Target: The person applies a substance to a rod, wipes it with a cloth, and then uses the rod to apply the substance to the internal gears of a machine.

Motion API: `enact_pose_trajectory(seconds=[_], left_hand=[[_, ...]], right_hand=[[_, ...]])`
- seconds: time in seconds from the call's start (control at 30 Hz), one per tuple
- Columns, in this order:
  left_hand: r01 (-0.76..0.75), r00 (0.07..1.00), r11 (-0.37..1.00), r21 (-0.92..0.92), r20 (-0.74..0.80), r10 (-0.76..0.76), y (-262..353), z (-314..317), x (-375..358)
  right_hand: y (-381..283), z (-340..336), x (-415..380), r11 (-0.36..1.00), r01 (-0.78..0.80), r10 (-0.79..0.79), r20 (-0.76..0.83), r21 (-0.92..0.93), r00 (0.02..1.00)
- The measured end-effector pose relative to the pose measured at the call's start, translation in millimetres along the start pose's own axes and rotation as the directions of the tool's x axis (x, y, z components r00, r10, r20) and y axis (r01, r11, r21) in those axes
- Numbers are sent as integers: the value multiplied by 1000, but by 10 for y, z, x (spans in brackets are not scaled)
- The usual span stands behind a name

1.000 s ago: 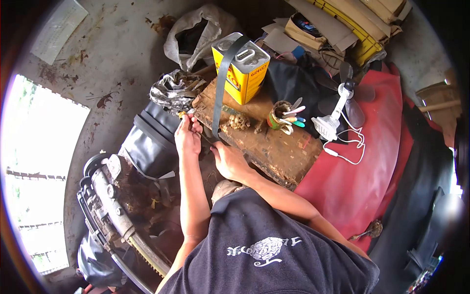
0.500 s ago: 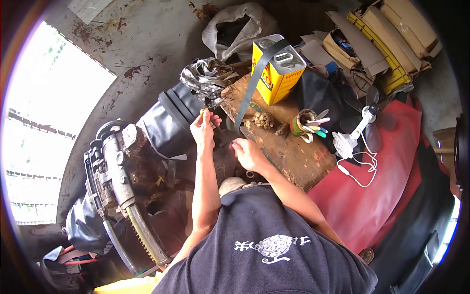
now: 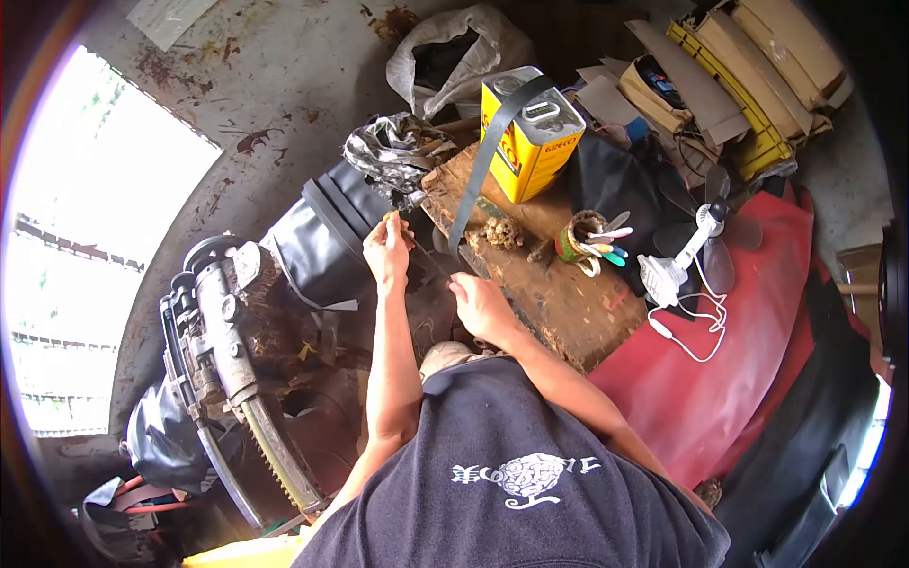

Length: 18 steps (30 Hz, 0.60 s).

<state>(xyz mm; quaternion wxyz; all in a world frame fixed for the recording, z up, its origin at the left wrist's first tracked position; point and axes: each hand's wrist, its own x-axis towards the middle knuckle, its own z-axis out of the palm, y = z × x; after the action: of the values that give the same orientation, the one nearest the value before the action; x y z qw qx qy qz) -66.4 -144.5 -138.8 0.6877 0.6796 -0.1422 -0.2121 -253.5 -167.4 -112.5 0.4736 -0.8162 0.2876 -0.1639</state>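
Note:
My left hand is raised in front of me, fingers pinched on a small yellowish-brown lump at the fingertips. Its kind is too small to make out. To the right and lower, my right hand has its fingers curled closed, thumb toward the left hand. A thin dark strand seems to run between the two hands. Beyond them stands a worn wooden bench bearing a clump of brownish crumbly material and a cup of pens or markers.
A yellow tin with a dark strap over it stands on the bench. Left are black folded sheeting and a sewing-machine-like metal arm. Right are a white fan with its cord and red sheeting.
Both hands have shifted slightly; the right hand's fingers have curled in more. The thin dark strand between the hands now shows more clearly. The camera view has moved a little.

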Motion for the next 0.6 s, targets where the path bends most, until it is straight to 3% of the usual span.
enact_pose_trajectory(seconds=[0.03,0.07,0.1,0.13,0.2,0.3,0.4,0.43,0.53,0.6], left_hand=[[18,1000,997,-78,18,-17,-7,-15,7],[38,999,987,-155,38,-32,-10,-25,23],[56,997,971,-232,59,-44,-7,-32,36],[74,996,961,-265,58,-61,-7,-34,35],[108,994,936,-335,57,-94,-15,-21,37],[291,930,902,-318,317,-188,-80,-129,50],[484,849,749,-452,449,-278,-44,-110,-100],[472,841,800,-371,462,-282,-13,-100,-146],[646,668,644,-409,712,-217,342,-99,-423],[601,690,784,-156,596,-411,175,-125,-333]], right_hand=[[59,21,15,993,2,-4,16,115,1000],[255,131,48,934,-25,-4,80,355,997],[181,18,40,743,-286,124,296,605,947],[83,-96,25,440,-535,162,523,721,837],[28,-120,0,411,-538,160,522,736,838],[84,-150,-26,375,-552,141,543,745,828],[84,-175,-20,384,-551,169,531,741,831],[57,-158,-10,378,-550,197,516,745,834],[170,-72,-1,390,-559,254,498,732,829],[250,7,2,453,-555,285,476,698,832]])
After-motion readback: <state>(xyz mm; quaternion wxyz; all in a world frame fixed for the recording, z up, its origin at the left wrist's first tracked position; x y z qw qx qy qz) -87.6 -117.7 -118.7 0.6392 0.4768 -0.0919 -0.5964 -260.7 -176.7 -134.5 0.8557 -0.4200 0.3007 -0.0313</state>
